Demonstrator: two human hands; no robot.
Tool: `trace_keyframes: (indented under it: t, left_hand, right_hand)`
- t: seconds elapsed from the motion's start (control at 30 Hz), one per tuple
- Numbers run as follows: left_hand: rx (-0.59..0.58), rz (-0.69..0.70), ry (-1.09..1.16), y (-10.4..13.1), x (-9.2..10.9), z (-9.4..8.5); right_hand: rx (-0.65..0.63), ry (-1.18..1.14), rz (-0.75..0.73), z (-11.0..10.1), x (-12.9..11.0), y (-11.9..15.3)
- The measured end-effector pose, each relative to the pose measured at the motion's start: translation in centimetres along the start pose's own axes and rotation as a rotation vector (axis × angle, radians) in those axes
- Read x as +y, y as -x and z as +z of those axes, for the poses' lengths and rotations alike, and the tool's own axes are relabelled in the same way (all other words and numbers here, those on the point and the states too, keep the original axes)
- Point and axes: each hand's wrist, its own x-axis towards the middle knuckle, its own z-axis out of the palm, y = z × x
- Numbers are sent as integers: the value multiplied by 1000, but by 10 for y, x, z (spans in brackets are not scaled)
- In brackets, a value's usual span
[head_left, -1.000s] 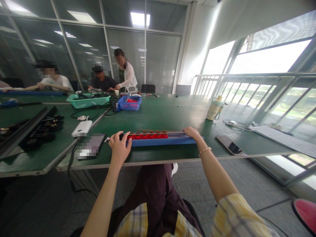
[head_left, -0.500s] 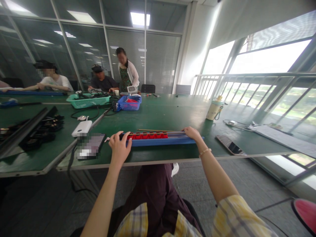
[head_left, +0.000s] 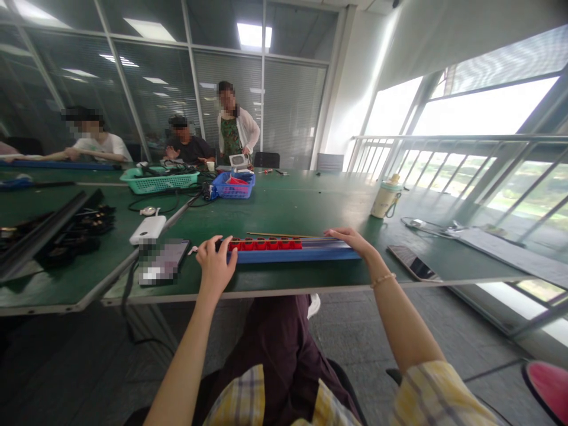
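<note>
A long blue trough-like holder (head_left: 293,255) lies along the near table edge, with a row of red blocks (head_left: 270,244) inside its left and middle part. Thin rods or strips run lengthwise over the blocks. My left hand (head_left: 216,260) grips the holder's left end, thumb on the near side and fingers over the top. At the right end, my right hand (head_left: 350,239) lies flattened, fingers stretched leftward over the strips and the far edge. Its palm hides that end. Behind the holder rests a thin yellowish rod (head_left: 266,235).
Left of the holder are a phone (head_left: 171,260) and a white power bank (head_left: 148,229). Another phone (head_left: 412,263) and a bottle (head_left: 385,198) stand to the right. Farther back are a green basket (head_left: 160,182) and a blue basket (head_left: 234,188). Several people are across the table.
My right hand has flattened over the right end, its fingers reaching a little farther left, and the wrist has shifted right. My left hand stays put. The standing person across has straightened slightly.
</note>
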Motion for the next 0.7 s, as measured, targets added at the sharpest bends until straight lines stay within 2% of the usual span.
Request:
trace_keyframes:
  t: [0.07, 0.17, 0.7]
  left_hand:
    - [4, 0, -3, 0, -1, 1]
    - [5, 6, -2, 0, 0, 1]
    - [-15, 2, 5, 0, 2, -2]
  right_hand:
    - [-69, -20, 6, -1, -6, 4]
    - [-101, -41, 22, -1, -11, 5]
    - [-49, -91, 58, -2, -11, 8]
